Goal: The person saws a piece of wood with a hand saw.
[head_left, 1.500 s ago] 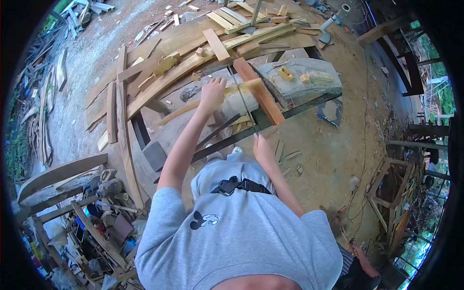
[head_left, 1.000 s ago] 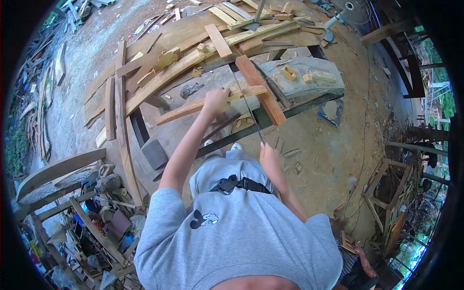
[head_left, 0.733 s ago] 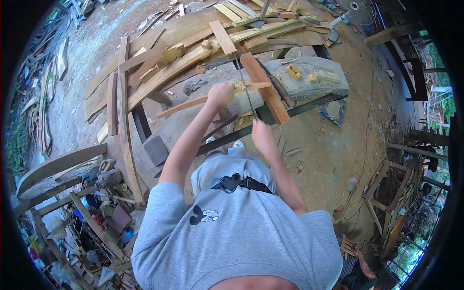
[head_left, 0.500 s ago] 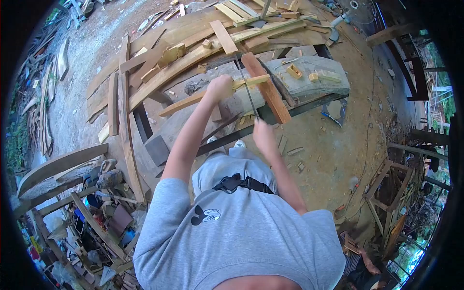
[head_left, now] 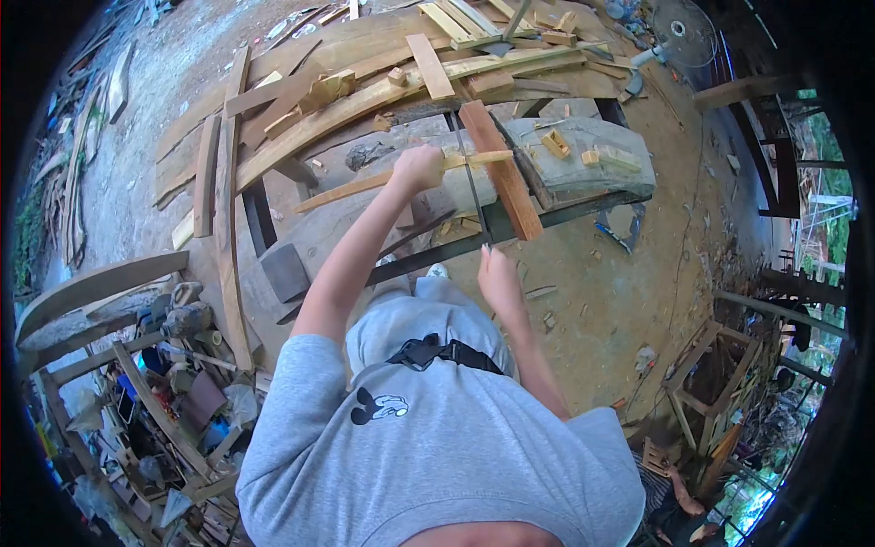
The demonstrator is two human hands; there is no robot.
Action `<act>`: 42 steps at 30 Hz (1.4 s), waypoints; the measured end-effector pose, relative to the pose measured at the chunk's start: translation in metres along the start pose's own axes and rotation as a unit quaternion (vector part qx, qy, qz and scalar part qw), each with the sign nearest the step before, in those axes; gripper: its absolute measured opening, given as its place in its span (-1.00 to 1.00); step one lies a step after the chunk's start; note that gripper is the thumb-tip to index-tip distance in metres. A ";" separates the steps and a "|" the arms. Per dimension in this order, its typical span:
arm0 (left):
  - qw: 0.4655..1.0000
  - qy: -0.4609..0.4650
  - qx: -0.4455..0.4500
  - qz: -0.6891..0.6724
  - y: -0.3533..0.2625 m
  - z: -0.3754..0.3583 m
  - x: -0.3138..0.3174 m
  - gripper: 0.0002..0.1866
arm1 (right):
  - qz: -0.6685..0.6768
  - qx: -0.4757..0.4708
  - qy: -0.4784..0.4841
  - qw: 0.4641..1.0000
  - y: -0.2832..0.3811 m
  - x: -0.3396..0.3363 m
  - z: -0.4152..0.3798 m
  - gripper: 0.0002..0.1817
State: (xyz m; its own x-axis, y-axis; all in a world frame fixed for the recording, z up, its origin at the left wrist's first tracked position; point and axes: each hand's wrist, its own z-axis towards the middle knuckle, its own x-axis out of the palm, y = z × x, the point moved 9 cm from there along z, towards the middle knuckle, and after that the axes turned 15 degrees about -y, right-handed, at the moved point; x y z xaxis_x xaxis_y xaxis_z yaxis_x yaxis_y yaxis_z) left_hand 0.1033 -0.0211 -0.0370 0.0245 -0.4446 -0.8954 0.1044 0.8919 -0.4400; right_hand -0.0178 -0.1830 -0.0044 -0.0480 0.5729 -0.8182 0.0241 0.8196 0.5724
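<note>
The left hand (head_left: 417, 168) closes around a thin pale wood strip (head_left: 365, 182), pressing it down on a broad grey slab (head_left: 583, 173) that forms the work surface. The strip runs from lower left to upper right; its right end (head_left: 492, 157) lies against a reddish plank (head_left: 499, 170) that crosses the slab at a slant and overhangs its near edge. The right hand (head_left: 498, 279) is fisted on the handle of a handsaw (head_left: 468, 187), pulled back toward the body, well clear of the slab's near edge. The narrow saw blade crosses the strip just right of the left hand, between that hand and the reddish plank; the gap on either side of the blade is slim. Beneath the near edge runs a dark metal rail (head_left: 510, 230). Small offcut blocks (head_left: 556, 143) sit on the right part of the slab, apart from the cut. Behind the slab, long curved boards (head_left: 355, 100) and short planks pile up, crowding the far edge. Bare dirt ground (head_left: 629, 301) opens to the right of the person, scattered with a few chips. To the left, a heap of clutter and scrap (head_left: 173, 401) hems in the near side.
</note>
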 end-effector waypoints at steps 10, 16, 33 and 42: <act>0.999 -0.009 0.011 0.031 -0.007 -0.009 -0.004 -0.85 | 0.023 0.000 -0.013 1.000 -0.002 0.011 0.004 -0.66; 0.999 -0.016 0.023 0.037 -0.009 -0.012 0.001 -0.83 | 0.007 -0.021 -0.025 0.999 0.008 0.014 0.035 -0.67; 0.999 -0.015 -0.042 0.000 0.009 -0.016 0.013 -0.85 | 0.036 -0.060 0.009 0.998 0.032 0.021 0.022 -0.78; 1.000 -0.015 -0.017 -0.008 -0.004 -0.013 -0.001 -0.75 | -0.047 -0.032 0.001 0.998 -0.002 0.011 0.004 -0.59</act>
State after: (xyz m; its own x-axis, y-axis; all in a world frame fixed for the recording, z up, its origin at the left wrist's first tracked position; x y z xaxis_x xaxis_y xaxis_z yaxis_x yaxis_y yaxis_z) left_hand 0.0899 -0.0230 -0.0355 0.0531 -0.4608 -0.8859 0.0706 0.8867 -0.4570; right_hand -0.0146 -0.1780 -0.0149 -0.0490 0.4929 -0.8687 -0.0443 0.8678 0.4949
